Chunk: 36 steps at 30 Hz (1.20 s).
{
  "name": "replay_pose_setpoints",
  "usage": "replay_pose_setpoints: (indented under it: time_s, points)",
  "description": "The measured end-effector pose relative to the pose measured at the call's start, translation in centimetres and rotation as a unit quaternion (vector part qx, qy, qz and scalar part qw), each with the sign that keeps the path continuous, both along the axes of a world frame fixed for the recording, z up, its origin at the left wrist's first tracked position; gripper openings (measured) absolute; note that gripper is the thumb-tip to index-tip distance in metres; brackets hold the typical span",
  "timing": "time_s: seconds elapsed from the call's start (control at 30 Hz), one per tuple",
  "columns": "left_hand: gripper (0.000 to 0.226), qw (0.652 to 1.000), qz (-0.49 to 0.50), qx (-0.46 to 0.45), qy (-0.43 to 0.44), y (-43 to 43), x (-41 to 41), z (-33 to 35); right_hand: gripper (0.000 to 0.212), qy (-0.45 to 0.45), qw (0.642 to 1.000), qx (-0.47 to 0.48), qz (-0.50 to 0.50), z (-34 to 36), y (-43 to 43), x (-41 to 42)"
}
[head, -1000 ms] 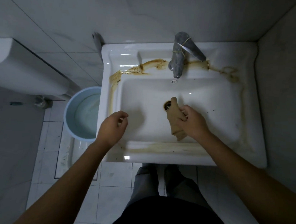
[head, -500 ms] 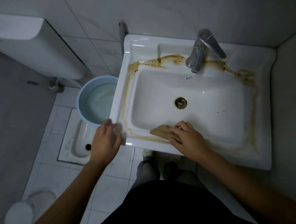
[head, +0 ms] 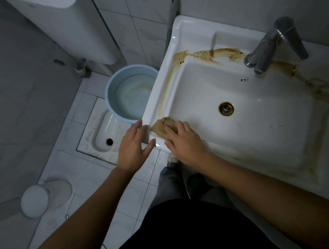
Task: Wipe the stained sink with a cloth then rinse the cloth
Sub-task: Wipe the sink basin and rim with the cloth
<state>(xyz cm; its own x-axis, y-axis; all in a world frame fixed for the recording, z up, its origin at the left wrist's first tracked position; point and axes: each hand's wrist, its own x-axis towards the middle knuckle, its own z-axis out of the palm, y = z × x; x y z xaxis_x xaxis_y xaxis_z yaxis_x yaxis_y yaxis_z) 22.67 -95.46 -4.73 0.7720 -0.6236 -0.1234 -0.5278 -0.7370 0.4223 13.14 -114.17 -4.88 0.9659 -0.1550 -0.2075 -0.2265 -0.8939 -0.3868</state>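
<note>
While the person's black top (head: 191, 231) and grey trouser legs (head: 169, 183) fill the six-o'clock edge of the view, both bare forearms reach up toward the seven-o'clock corner of the white rectangular ceramic sink (head: 263, 135). At that corner the right hand (head: 183, 140) lies palm down with its fingers laid flat over the crumpled tan cloth (head: 162, 125), pressing it onto the rim rather than curling round it; the cloth sits right on the corner, where the front rim meets the left rim. Just beside it, at nine o'clock from the cloth, the left hand (head: 133, 146) is spread with straight fingers and holds nothing. Its fingertips seem to touch the sink's outer edge, though the dim light makes that hard to confirm. Pale smears run along the front rim toward five o'clock. A brass-ringed round drain (head: 226, 108) sits near the basin's middle. Brown stain (head: 178, 57) runs up the left rim, thickens at the eleven-o'clock corner, and continues along the back ledge and down the three-o'clock side. A grey metal faucet (head: 272, 44) stands at one o'clock. On the tiled floor at nine o'clock from the sink lie a white squat toilet pan (head: 102, 134) and, beyond it against the sink's side, a round pale blue plastic bucket (head: 132, 92). A white cylindrical container (head: 35, 200) stands at eight o'clock, and a white wall cistern (head: 68, 25) hangs at eleven.
</note>
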Motion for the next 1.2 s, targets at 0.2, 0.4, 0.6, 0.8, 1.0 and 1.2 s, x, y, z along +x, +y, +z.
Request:
replay_pose_setpoints:
  time_s: [0.2, 0.4, 0.6, 0.8, 1.0, 1.2]
  points:
    - [0.058, 1.0, -0.01, -0.013, 0.009, 0.2, 0.4, -0.3, 0.044, -0.014, 0.999, 0.037, 0.006, -0.1, 0.1, 1.0]
    - [0.056, 1.0, -0.022, -0.022, 0.003, 0.4, 0.7, -0.6, 0.047, -0.012, 0.999, 0.049, 0.011, 0.7, -4.0, -5.9]
    - [0.055, 0.999, -0.03, -0.027, 0.017, 0.7, 1.1, -0.9, 0.05, -0.007, 0.999, 0.036, -0.002, 0.6, -4.7, -7.5]
    - [0.055, 0.998, -0.04, -0.049, 0.018, 0.8, 1.7, -0.9, 0.05, -0.038, 0.997, 0.066, -0.012, -1.2, -0.8, -0.2]
    - [0.06, 0.998, -0.055, -0.033, -0.008, 1.0, 3.0, -0.7, 0.039, -0.108, 0.994, 0.029, -0.008, -2.4, -2.5, 6.6]
    - [0.057, 0.997, -0.065, -0.035, -0.014, -2.4, 5.4, -0.7, 0.044, -0.139, 0.986, -0.001, -0.091, -3.1, -7.6, 10.8]
